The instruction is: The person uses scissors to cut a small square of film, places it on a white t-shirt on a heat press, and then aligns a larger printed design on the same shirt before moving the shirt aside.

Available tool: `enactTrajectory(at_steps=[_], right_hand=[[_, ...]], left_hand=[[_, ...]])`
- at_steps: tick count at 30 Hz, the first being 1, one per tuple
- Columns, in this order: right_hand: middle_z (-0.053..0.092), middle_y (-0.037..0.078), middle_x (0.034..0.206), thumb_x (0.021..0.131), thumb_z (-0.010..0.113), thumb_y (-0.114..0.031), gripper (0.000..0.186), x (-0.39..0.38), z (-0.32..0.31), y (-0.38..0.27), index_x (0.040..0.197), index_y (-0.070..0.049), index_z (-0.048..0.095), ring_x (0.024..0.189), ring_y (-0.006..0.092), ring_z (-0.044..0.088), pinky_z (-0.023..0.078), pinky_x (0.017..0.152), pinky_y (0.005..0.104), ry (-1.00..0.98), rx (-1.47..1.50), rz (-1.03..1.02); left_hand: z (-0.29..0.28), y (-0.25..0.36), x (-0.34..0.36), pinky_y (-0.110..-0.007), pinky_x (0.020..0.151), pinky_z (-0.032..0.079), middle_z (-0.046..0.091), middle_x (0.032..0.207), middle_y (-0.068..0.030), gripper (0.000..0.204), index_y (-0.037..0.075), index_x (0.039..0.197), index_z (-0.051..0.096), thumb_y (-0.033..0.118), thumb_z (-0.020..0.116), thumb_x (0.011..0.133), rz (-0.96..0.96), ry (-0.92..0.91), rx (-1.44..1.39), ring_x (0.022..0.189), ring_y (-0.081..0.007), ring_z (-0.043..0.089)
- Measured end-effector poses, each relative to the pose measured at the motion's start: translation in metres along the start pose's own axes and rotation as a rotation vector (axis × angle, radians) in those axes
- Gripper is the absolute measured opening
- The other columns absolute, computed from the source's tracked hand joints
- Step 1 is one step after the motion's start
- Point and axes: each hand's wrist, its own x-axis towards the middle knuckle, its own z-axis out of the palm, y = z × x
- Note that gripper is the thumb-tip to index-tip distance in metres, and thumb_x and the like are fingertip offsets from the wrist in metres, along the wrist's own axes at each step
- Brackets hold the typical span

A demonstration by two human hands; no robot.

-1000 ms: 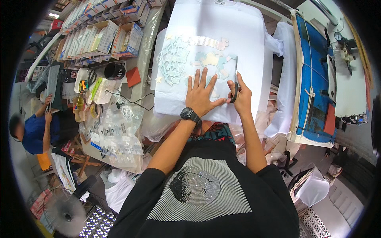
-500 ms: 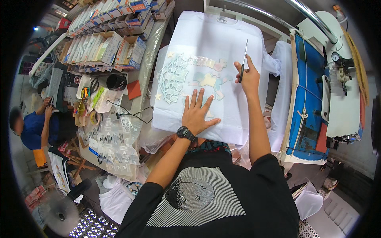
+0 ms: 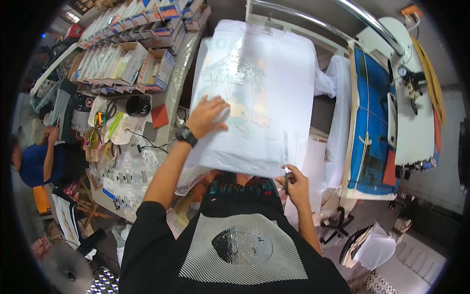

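A white T-shirt (image 3: 289, 98) lies spread flat in front of me, its collar at the far end. On its front is a glossy clear film with a colored print (image 3: 235, 110), a lattice pattern at its far part. My left hand (image 3: 208, 116) rests, fingers stretched, on the shirt at the print's left side. By the shirt's near right edge, my right hand (image 3: 296, 186) grips a slim tool (image 3: 287, 171) with a metal blade and dark handle. The blade points away from me and is blurred, so its exact kind is unclear.
Boxes of packets (image 3: 115, 63) fill the table on the left, with a black mug (image 3: 138, 106) and clear plastic sheets (image 3: 137, 174) nearer. At right stands a machine with a blue panel (image 3: 369, 122) and pressure gauge. A person (image 3: 41, 157) works at far left.
The printed film has turned on the shirt, its lattice now at the far side. My left hand has moved left; my right hand has come down toward me with the tool.
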Motion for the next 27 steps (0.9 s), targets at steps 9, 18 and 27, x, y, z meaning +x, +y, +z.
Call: enactTrajectory(at_steps=[9,18,27], right_hand=[[0.061,0.001,0.073,0.084,0.077,-0.031,0.044,-0.044,0.067,0.069,0.112,-0.005,0.055,0.067,0.0096,0.061,0.044,0.053,0.0216,-0.225,0.408,0.045],[0.060,0.003,0.070,0.093,0.067,-0.036,0.042,-0.022,0.093,0.046,0.113,-0.001,0.055,0.059,0.0090,0.058,0.048,0.050,0.0219,-0.085,0.459,-0.007],[0.061,0.003,0.067,0.092,0.068,-0.034,0.042,-0.026,0.106,0.043,0.111,0.001,0.056,0.055,0.0075,0.056,0.047,0.047,0.0223,0.021,0.407,-0.046]], left_hand=[[0.048,0.080,0.002,-0.059,0.114,0.018,0.032,0.154,-0.0176,0.064,0.017,0.141,0.049,0.047,0.063,0.087,-0.201,0.123,-0.056,0.142,-0.0412,0.026],[0.072,0.115,-0.029,-0.059,0.115,0.014,0.027,0.157,-0.0178,0.067,0.018,0.143,0.048,0.056,0.057,0.088,-0.235,0.134,0.005,0.145,-0.0419,0.020],[0.077,0.117,-0.033,-0.059,0.115,0.014,0.027,0.157,-0.0165,0.068,0.020,0.144,0.048,0.059,0.054,0.089,-0.238,0.170,0.032,0.145,-0.0407,0.020]])
